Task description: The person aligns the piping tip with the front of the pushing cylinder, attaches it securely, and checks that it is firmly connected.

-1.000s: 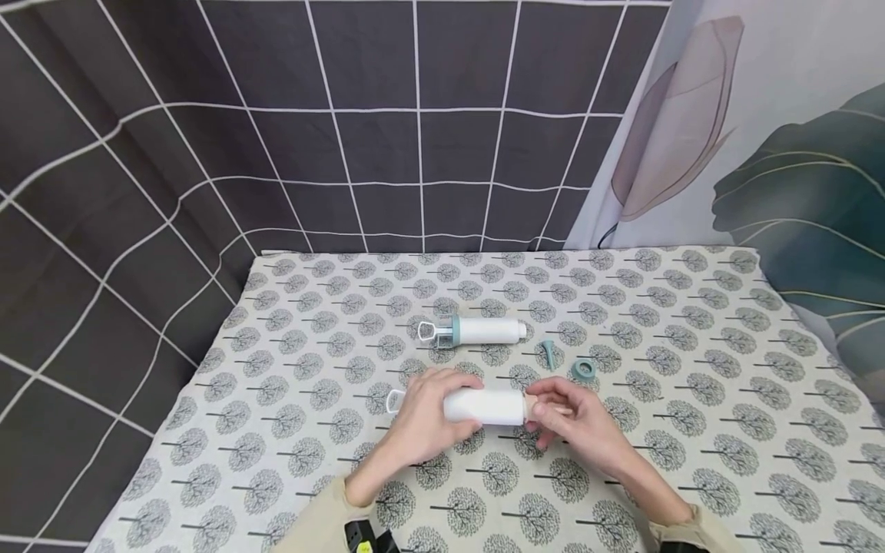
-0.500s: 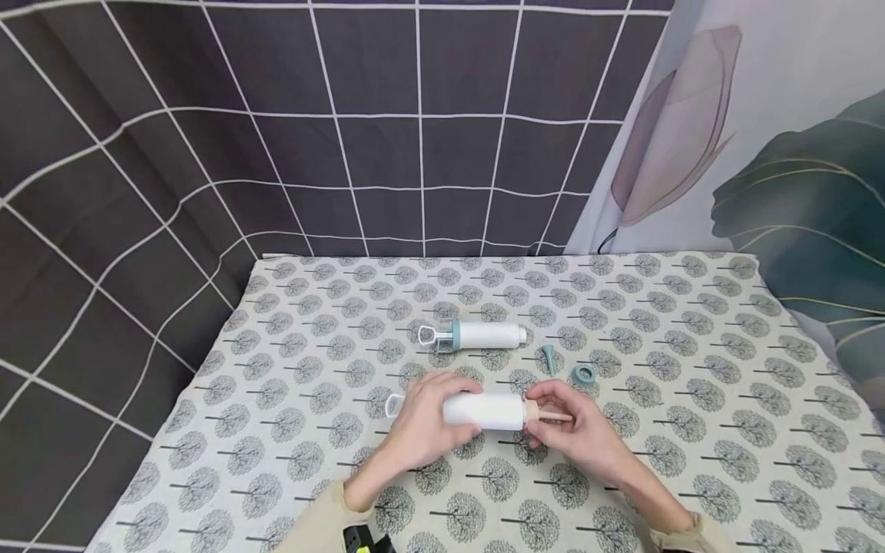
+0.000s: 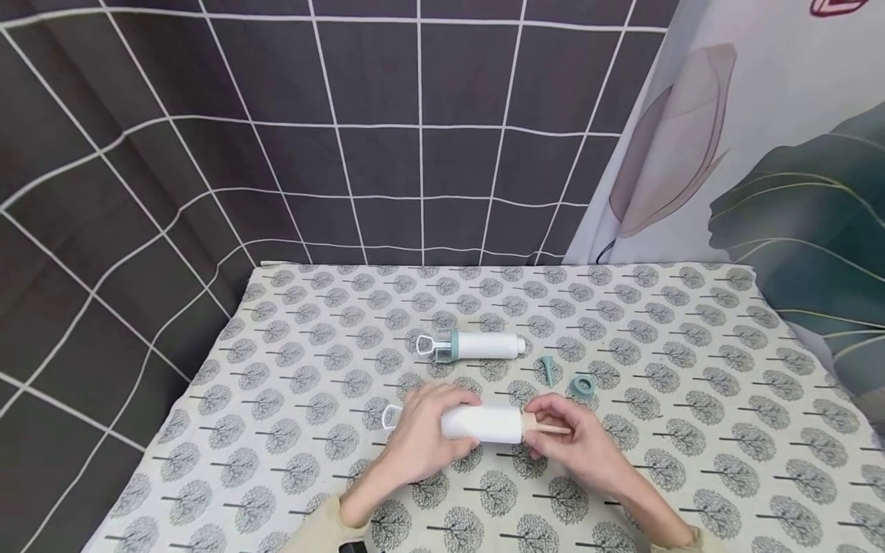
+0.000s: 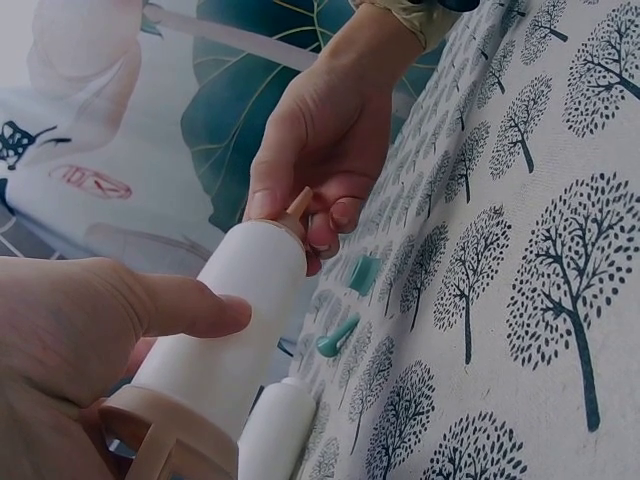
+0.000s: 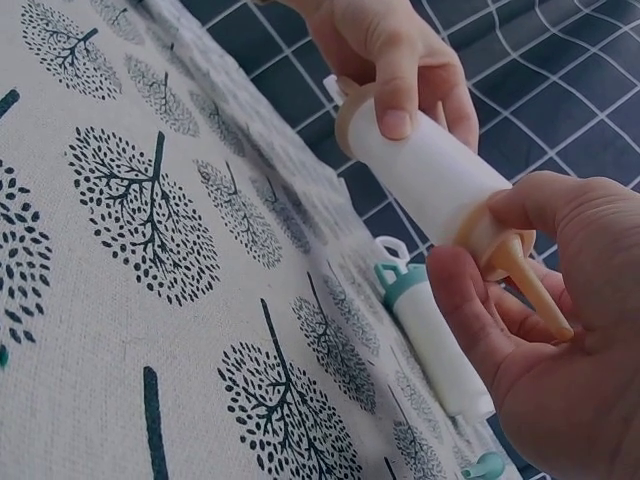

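Observation:
A white-barrelled icing syringe [image 3: 487, 424] lies level between both hands, low over the cloth in the head view. My left hand [image 3: 425, 430] grips its barrel near the plunger end, thumb along the side; the white loop handle [image 3: 391, 416] sticks out to the left. A beige collar [image 4: 185, 430] shows at that end in the left wrist view. At the opposite end, my right hand [image 3: 570, 430] pinches the beige screw ring [image 5: 485, 235] between thumb and fingers. The tapered beige nozzle [image 5: 535, 290] points out of the ring toward the right palm.
Behind the hands lies a second icing syringe [image 3: 487, 346] with a teal collar. To its right are a small teal nozzle [image 3: 548, 370] and a teal ring [image 3: 582, 386]. A tree-print cloth [image 3: 311, 338] covers the table; a dark checked curtain [image 3: 373, 153] hangs behind.
The right fingers have shifted round the screw ring, and the nozzle shows more than a second ago. The left hand keeps its grip on the barrel. The head view has tilted slightly up.

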Tool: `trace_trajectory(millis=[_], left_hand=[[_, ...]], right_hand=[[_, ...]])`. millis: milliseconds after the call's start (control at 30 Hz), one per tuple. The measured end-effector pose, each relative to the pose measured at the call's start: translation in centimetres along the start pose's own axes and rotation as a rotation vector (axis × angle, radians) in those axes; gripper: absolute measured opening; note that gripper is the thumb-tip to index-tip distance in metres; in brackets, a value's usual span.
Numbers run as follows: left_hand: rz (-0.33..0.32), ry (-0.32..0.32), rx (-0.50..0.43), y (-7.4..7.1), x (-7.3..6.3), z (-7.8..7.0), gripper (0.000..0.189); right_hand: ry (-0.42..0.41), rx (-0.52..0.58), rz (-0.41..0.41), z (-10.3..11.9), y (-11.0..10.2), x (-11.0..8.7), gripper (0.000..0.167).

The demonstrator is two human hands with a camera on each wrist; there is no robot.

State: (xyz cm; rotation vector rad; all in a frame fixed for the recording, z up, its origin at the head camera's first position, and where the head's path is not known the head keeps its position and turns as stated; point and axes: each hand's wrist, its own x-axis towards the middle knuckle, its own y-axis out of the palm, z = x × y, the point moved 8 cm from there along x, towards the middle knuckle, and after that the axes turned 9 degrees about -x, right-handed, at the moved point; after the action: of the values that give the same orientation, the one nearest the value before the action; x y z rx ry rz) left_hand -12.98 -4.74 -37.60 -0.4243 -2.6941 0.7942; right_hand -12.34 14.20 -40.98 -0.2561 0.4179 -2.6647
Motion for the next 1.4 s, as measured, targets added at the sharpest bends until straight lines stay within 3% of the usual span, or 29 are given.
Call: trace_trajectory(millis=[1000,1400], left_hand=[[0.012,0.003,0.000,0.0,-0.1,-0.3,0.047],[0.014,-0.013,0.010,0.2,-0.2,-0.3,0.046]], right_hand=[[0.147,0.011,0.037,-0.9,-0.2,0.0,0.026],[0.123,0.004,0.033,-1.0,-0.3,-0.1,0.025]])
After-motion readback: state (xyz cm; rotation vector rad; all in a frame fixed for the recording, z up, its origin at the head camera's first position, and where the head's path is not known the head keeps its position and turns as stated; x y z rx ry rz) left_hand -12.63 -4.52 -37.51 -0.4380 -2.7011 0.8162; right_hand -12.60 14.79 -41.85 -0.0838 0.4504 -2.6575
